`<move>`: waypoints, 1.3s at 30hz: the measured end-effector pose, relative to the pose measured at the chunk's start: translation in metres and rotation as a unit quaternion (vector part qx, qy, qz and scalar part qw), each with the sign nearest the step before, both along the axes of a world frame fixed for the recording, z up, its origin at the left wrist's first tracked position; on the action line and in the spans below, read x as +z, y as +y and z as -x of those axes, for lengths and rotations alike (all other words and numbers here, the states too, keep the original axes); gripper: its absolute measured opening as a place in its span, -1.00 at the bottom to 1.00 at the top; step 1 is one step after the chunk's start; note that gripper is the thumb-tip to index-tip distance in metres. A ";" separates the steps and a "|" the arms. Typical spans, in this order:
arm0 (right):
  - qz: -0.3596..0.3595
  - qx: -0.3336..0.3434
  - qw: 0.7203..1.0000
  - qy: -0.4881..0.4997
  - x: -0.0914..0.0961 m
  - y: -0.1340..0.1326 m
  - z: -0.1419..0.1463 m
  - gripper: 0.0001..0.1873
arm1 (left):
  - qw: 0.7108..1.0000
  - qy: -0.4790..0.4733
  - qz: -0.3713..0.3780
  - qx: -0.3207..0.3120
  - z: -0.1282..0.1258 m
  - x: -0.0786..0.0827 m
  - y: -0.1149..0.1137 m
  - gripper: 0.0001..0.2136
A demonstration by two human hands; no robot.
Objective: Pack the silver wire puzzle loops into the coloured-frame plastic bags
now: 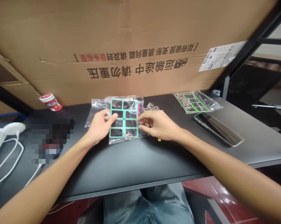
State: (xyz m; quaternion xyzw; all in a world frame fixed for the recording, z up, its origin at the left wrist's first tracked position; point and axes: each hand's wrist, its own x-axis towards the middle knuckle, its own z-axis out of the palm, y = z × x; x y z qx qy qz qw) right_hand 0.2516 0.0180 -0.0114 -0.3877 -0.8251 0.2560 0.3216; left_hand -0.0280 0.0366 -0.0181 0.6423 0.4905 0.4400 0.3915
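My left hand (99, 126) grips the left side of a clear plastic bag (113, 140), thumb on top. Inside lies a teal plastic frame (124, 123) with several rectangular windows, and a pink edge shows behind its right side. A few metal rings (127, 136) sit at the bag's bottom. My right hand (158, 124) is at the bag's right edge with its fingers curled and the thumb close to the index finger; what lies between them is too small to make out. Just beyond that hand is a pile of metal rings (152, 107), partly covered by it.
To the right lie another bagged green frame with rings (193, 102) and a dark phone (217, 129). A red-and-white bottle (51, 102) stands at left, near white cables (19, 149) and a blurred-out item. A large cardboard sheet (131, 31) backs the black desk (131, 168).
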 end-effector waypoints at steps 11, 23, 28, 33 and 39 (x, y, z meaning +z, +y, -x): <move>0.056 0.137 0.989 -0.030 -0.008 -0.001 0.006 -0.72 | 0.998 0.023 0.014 -0.054 -0.011 0.003 -0.010 -0.63; 0.014 0.249 0.965 -0.086 -0.004 0.001 0.003 -0.66 | 0.996 -0.001 0.030 -0.085 -0.010 0.006 -0.012 -0.60; 0.039 0.208 0.972 -0.103 -0.001 -0.003 0.004 -0.75 | 0.995 -0.014 0.037 -0.086 -0.012 0.007 -0.012 -0.61; 0.023 0.199 0.975 -0.098 0.001 -0.003 0.001 -0.86 | 0.996 -0.015 0.051 -0.073 -0.009 0.004 -0.010 -0.62; 0.083 0.151 0.983 -0.060 0.003 0.003 -0.008 -0.95 | 0.990 -0.043 0.080 -0.105 -0.006 0.001 -0.007 -0.54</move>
